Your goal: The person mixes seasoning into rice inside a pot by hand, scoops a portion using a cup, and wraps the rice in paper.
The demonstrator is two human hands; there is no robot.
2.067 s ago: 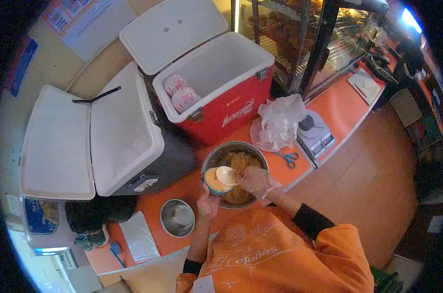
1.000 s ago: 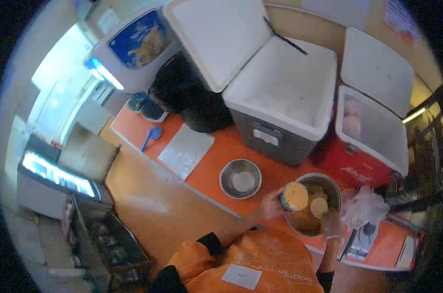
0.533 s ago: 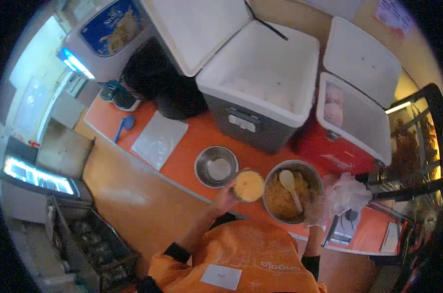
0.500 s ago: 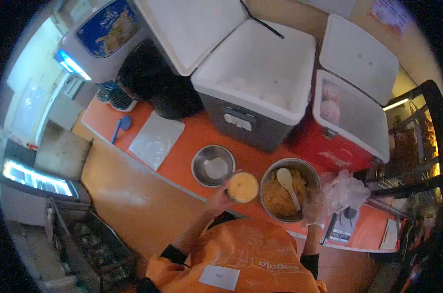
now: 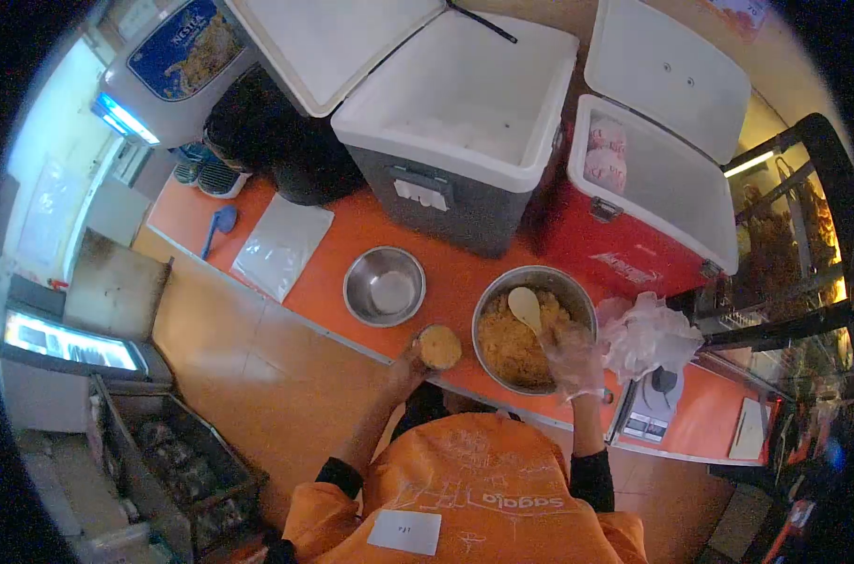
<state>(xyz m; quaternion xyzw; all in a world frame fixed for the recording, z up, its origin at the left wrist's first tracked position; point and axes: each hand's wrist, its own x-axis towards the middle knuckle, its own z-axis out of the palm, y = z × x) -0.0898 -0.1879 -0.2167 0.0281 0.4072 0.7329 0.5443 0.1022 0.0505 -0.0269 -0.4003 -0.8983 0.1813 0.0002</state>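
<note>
My left hand (image 5: 411,367) is closed around a small round cup (image 5: 440,348) filled level with yellowish-orange food, near the front edge of the orange counter. My right hand (image 5: 573,362), in a clear plastic glove, reaches over the right side of a metal pot (image 5: 486,362). Inside the pot is loose orange-brown food (image 5: 507,338) that looks like rice. A cream-coloured rice paddle (image 5: 525,305) lies on it, its handle running under my gloved fingers. Blur hides whether those fingers grip the handle. Beyond the cup stands a metal bowl (image 5: 386,287) with nothing visible in it.
A grey cooler (image 5: 436,202) and a red cooler (image 5: 624,244) stand behind with lids raised. Crumpled clear plastic (image 5: 648,338) and a scale (image 5: 651,409) sit to the right. Clear plastic sheets (image 5: 283,246) and a blue scoop (image 5: 222,224) lie on the left.
My right hand has moved from the pot's right rim in over the pot and the paddle's handle. My left hand has lowered the cup towards my body. The view has shifted slightly.
</note>
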